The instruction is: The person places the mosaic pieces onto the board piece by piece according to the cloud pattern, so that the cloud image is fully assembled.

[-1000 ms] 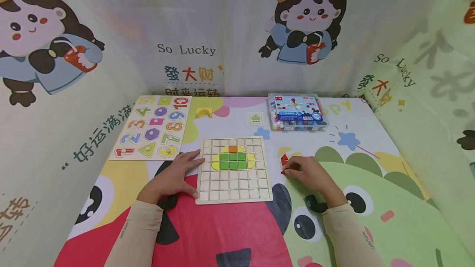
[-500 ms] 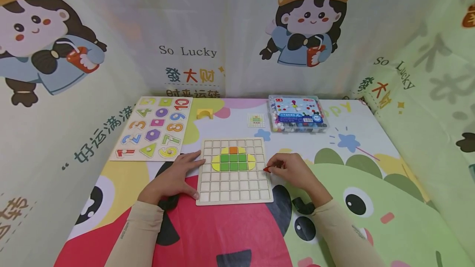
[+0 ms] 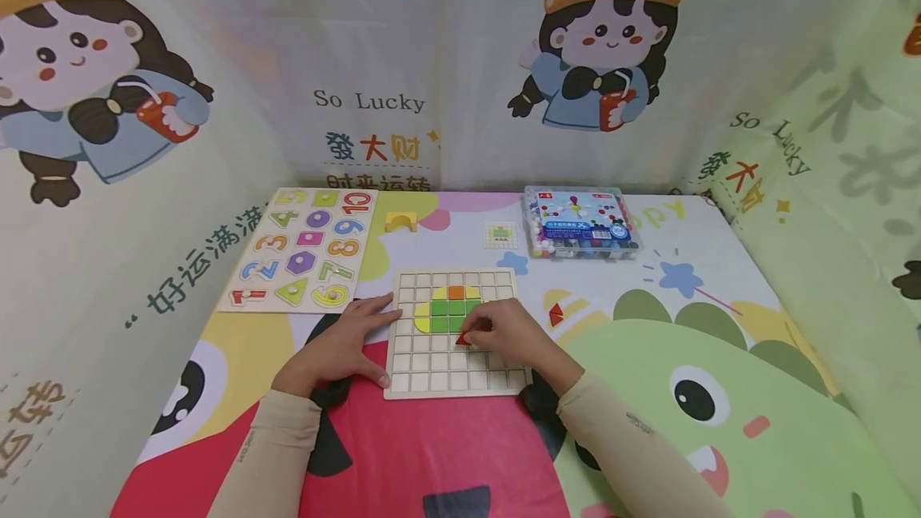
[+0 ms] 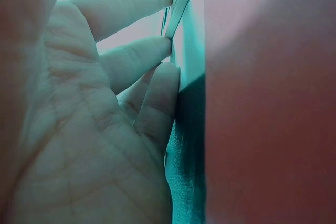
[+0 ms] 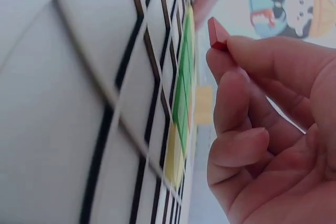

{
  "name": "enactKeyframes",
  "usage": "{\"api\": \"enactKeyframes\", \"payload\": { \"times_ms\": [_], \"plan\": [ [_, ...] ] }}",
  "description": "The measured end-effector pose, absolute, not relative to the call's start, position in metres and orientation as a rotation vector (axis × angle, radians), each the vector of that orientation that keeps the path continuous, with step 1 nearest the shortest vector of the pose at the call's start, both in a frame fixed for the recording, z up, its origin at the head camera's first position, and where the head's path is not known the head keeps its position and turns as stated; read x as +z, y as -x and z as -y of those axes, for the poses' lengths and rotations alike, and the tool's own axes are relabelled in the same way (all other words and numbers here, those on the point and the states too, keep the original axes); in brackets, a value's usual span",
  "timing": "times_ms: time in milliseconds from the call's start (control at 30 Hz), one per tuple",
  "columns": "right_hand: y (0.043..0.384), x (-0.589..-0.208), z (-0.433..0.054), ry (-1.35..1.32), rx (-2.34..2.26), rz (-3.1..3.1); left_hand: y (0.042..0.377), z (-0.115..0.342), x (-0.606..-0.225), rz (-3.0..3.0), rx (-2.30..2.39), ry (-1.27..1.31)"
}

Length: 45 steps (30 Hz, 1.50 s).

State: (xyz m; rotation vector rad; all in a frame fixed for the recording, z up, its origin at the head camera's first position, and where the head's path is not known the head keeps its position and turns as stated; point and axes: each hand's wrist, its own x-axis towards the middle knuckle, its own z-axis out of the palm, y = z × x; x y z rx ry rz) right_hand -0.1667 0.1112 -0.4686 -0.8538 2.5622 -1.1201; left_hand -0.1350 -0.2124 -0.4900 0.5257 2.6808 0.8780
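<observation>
A wooden grid board (image 3: 420, 382) lies in the middle of the table, with green square tiles (image 3: 448, 316), an orange tile (image 3: 456, 292) and rounded yellow tiles (image 3: 422, 324) set in its upper cells. My right hand (image 3: 507, 332) pinches a red triangular tile (image 3: 463, 338) between thumb and index finger, over the cells just below the green ones; the right wrist view shows the tile (image 5: 217, 34) at the fingertips. My left hand (image 3: 345, 346) rests along the board's left edge with fingers spread, fingertips against the rim in the left wrist view.
Red triangular tiles (image 3: 556, 314) lie right of the board. Behind it are a small pattern card (image 3: 500, 235), a yellow arch block (image 3: 400, 221) and a clear box of coloured parts (image 3: 581, 222). A number puzzle board (image 3: 298, 250) lies at the back left.
My right hand has picked up a red triangular tile from the table right of the board and carried it left over the grid. The left hand has stayed at the board's edge.
</observation>
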Motion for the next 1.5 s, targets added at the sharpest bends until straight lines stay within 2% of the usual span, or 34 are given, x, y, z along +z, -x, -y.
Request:
{"api": "enactKeyframes", "payload": {
  "times_ms": [567, 1500],
  "plan": [
    [0.167, -0.471, -0.065, 0.967, -0.875, -2.694, 0.134, 0.211, -0.489, -2.68, 0.878, -0.507],
    [0.163, -0.472, -0.063, 0.939, -0.84, -2.702, 0.133, 0.211, -0.488, -2.685, 0.871, -0.51]
  ]
}}
